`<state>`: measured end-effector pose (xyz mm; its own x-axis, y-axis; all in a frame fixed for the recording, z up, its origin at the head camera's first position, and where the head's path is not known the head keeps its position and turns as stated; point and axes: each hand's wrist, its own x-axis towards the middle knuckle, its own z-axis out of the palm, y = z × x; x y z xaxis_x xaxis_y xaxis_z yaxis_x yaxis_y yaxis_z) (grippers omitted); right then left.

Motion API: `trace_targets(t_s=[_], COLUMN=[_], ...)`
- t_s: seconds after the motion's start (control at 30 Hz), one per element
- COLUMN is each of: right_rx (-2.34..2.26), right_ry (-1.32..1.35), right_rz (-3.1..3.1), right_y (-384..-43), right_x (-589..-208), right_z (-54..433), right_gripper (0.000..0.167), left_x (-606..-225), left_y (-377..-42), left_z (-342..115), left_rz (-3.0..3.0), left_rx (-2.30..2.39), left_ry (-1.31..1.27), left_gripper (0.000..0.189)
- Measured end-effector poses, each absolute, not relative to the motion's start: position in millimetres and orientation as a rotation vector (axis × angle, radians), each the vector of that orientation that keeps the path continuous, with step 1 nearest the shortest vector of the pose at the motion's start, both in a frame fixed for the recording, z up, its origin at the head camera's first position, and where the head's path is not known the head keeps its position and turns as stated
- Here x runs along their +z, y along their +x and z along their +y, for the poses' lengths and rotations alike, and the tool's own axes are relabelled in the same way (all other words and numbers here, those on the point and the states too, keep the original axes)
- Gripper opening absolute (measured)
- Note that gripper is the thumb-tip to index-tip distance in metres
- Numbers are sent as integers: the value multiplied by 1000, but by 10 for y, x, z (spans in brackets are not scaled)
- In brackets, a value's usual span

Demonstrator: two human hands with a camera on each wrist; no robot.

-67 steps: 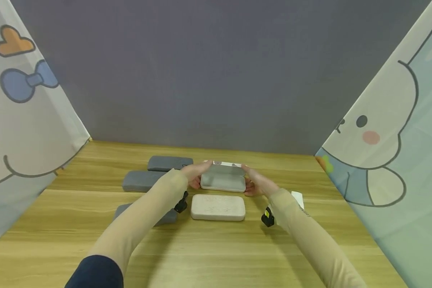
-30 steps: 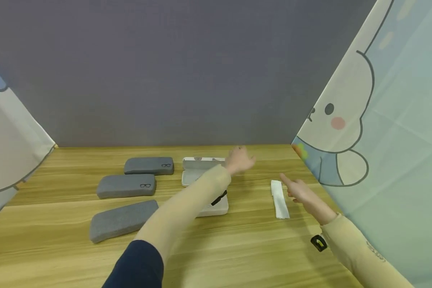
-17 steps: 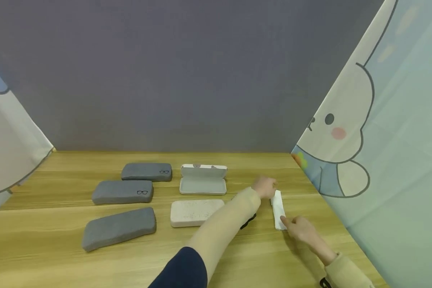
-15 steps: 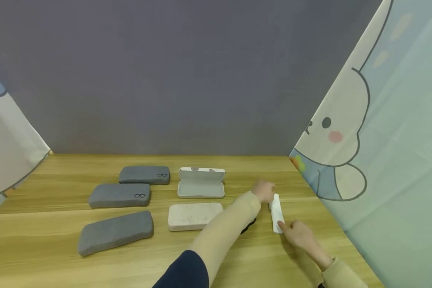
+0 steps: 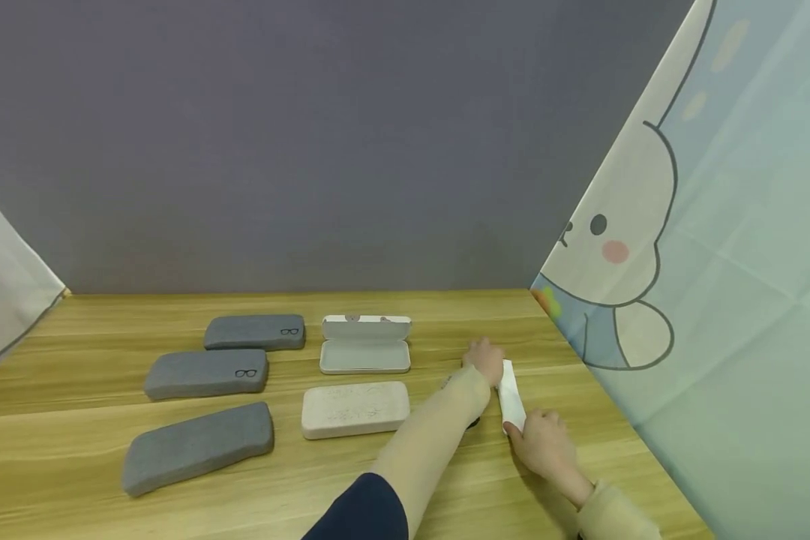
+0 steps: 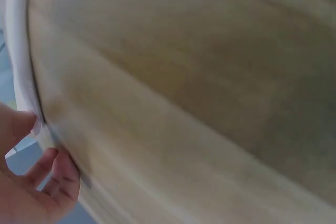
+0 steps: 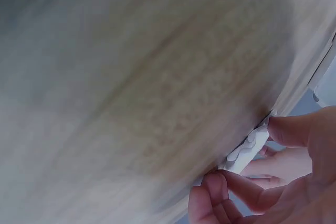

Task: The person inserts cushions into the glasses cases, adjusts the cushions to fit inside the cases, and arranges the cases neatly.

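A narrow folded white cloth [image 5: 511, 397] lies on the table at the right in the head view. My left hand [image 5: 485, 362], reaching across, holds its far end; in the left wrist view the thumb [image 6: 23, 124] touches a corner of it and the other fingers [image 6: 64, 182] curl close by. The near end is gripped by my right hand [image 5: 545, 444]. Seen from the right wrist, thumb [image 7: 291, 128] and index finger [image 7: 247, 187] stand on either side of the cloth [image 7: 249, 149]. Part of its far end is hidden by my left hand.
Left of my arm lie three grey glasses cases [image 5: 255, 331] and a beige case [image 5: 355, 409]. Behind the beige one, a white-lidded case [image 5: 366, 355] stands open with a bare grey inside. A grey panel [image 5: 297, 150] backs the wooden table [image 5: 351, 491]; printed cloth [image 5: 621, 225] hangs at the right.
Both hands have left the open case and come to the white cloth, left hand at its far end, right hand at its near end. My view has swung to the right.
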<state>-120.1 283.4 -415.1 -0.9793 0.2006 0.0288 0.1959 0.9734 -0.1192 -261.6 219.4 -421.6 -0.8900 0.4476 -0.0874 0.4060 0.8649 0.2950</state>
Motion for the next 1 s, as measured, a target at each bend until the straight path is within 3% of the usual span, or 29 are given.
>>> trace_targets(t_s=[0.33,0.5,0.63,0.77,0.83,1.0], right_rx=[317,414,461,589,668,853], right_ry=[-287,-212,-188,-199,-219,-270], right_rz=[-3085,-3065,-3067,-3085,-3080,-3034], right_y=[-1164,-1147,-1164,-1210,-1242,-1330], right_x=[-4152,-4135,-4131,-4109,-4073,-3912], right_z=[2806,2861,2914,2965,2984,3010], right_gripper=[33,21,21,24,23,22], left_x=[-4205,-4191,-4137,-4058,-4002,-3838], left_y=[-2543,-2592,-2631,-2671,-2674,-2642], left_z=[2112,2037,1912,1780,1692,1398], left_rz=[2888,2807,2633,2395,2309,2248], left_rx=[397,474,768,1081,1194,1378], left_ry=[714,725,681,624,603,583], left_gripper=[30,20,9,38,40,7])
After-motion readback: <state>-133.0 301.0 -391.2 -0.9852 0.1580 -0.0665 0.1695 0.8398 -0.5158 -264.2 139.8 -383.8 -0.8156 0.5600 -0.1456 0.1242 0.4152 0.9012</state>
